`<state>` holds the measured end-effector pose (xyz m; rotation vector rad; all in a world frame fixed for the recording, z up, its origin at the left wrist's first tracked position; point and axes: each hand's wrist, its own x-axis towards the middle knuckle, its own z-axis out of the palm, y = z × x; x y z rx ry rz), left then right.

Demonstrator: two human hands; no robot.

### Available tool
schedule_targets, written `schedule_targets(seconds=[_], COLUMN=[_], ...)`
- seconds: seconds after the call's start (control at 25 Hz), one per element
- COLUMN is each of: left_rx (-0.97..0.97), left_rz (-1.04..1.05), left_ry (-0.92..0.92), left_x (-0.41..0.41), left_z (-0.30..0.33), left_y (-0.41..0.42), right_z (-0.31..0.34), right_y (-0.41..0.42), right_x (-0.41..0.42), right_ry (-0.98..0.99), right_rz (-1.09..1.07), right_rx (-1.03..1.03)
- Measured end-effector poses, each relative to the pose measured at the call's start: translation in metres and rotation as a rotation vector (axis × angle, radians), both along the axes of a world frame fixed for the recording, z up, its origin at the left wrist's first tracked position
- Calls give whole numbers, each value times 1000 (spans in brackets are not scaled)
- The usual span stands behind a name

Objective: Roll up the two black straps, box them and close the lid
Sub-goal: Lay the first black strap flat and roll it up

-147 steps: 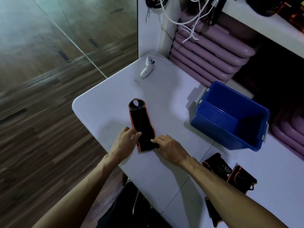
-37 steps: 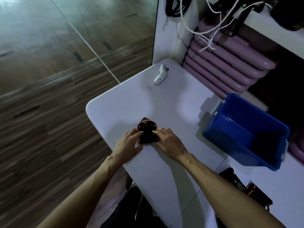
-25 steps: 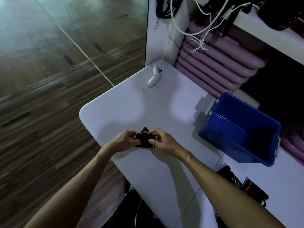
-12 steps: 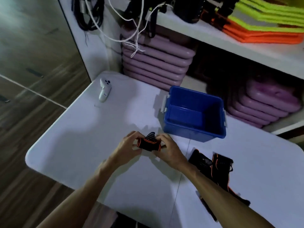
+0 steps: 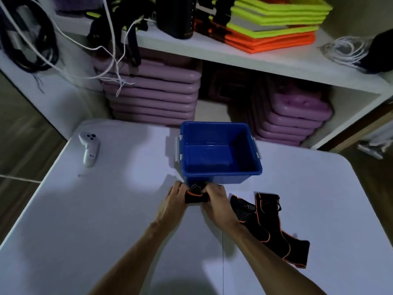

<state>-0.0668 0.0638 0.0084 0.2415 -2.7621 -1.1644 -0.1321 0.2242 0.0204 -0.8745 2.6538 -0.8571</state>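
Both grips, left hand (image 5: 174,200) and right hand (image 5: 216,201), pinching rolled strap (image 5: 196,193) just before blue box (image 5: 217,150) above surface (image 5: 106,209). Best kept tightly squeezed (or unrolls) while lifting over near rim.

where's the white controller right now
In the head view the white controller lies at the table's far left corner, well left of the blue box and away from both hands.
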Motion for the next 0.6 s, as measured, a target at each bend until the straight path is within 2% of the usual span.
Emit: schedule_targets(seconds=[0.08,0.24,0.4,0.52,0.6], left_rx=[28,-88,-121,-119,-102], left_rz=[16,-36,-12,-11,-28], left_ry=[-14,-12,24,26,11], left_x=[0,-6,-11,-9,-1], left_z=[-5,-13,-17,-16,-17], left_y=[-3,-15,-21,-23,-22], right_z=[-5,-8,1,-9,-9], right_y=[-5,-6,-14,-19,-17], right_x=[4,7,5,3,5], right_ry=[21,154,72,109,96], right_rz=[1,-22,-92,-147,-91], right_rx=[43,66,-50,15,109])
